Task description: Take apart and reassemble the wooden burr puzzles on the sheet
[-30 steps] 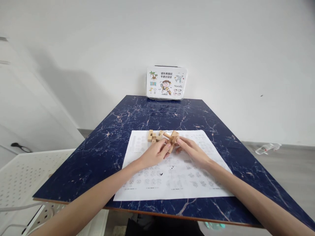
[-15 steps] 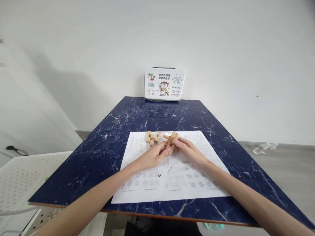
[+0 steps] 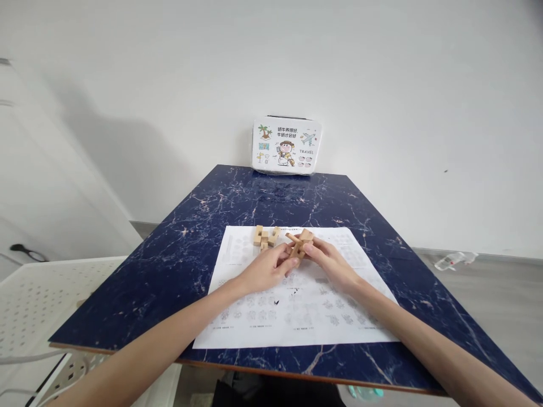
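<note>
Between my two hands is a cluster of notched wooden puzzle pieces [image 3: 302,242], fitted crosswise, with one stick jutting out to the upper left. My left hand [image 3: 271,264] grips its lower left side, thumb and fingers closed on it. From the right, my right hand [image 3: 326,254] pinches the same pieces, its thumb on the near face. Just left of them, several loose notched wooden blocks [image 3: 264,237] lie near the top edge of a printed paper sheet [image 3: 254,336]. My fingers hide part of the held pieces.
The sheet lies on a dark blue marbled table [image 3: 271,203]. A white cartoon-printed box [image 3: 286,146] stands at the far edge by the wall. White perforated racking [image 3: 51,288] is at the left. On the floor at right lies a clear plastic bottle [image 3: 456,260].
The held wooden pieces have turned slightly in my hands, and the jutting stick now shows shorter. Both hands keep their hold. The whole view has shifted a little.
</note>
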A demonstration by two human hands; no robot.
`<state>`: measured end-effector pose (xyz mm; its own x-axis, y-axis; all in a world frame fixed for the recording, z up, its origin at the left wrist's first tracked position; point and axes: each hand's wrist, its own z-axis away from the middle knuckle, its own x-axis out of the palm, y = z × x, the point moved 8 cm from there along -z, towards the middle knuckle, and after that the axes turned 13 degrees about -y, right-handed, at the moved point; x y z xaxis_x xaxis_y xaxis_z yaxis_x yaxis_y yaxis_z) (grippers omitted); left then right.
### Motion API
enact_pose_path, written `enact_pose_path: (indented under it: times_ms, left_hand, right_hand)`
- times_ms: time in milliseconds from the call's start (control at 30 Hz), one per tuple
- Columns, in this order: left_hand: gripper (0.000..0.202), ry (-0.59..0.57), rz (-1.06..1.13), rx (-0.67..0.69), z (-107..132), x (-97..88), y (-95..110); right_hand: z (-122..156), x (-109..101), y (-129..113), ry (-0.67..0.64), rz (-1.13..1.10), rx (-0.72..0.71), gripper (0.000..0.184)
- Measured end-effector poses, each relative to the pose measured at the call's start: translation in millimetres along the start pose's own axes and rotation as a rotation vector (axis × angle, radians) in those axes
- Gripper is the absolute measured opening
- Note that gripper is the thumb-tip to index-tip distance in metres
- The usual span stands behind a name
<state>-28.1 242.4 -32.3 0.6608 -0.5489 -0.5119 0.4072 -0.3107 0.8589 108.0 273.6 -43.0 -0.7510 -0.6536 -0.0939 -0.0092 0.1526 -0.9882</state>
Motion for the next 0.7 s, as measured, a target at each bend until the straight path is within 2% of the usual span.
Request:
enact_pose_path:
  times_ms: [233, 433, 633, 700]
  left_hand:
    - [0.024, 0.022, 0.081, 0.030, -2, 0.0, 1]
    - [0.029, 0.041, 0.099, 0.038, -3, -3.0, 2]
    - [0.031, 0.130, 0.074, 0.048, -1, -16.0, -1]
    - [0.031, 0.182, 0.062, 0.062, 1, -22.3, -2]
  right_hand:
    - [0, 16, -11, -0.099, -0.028, -0.023, 0.033]
    - [-2, 15, -14, -0.103, -0.053, -0.025, 0.035]
    - [-9, 9, 5, -0.091, -0.387, -0.006, 0.042]
    - [-11, 0, 14, -0.039, -0.482, 0.004, 0.039]
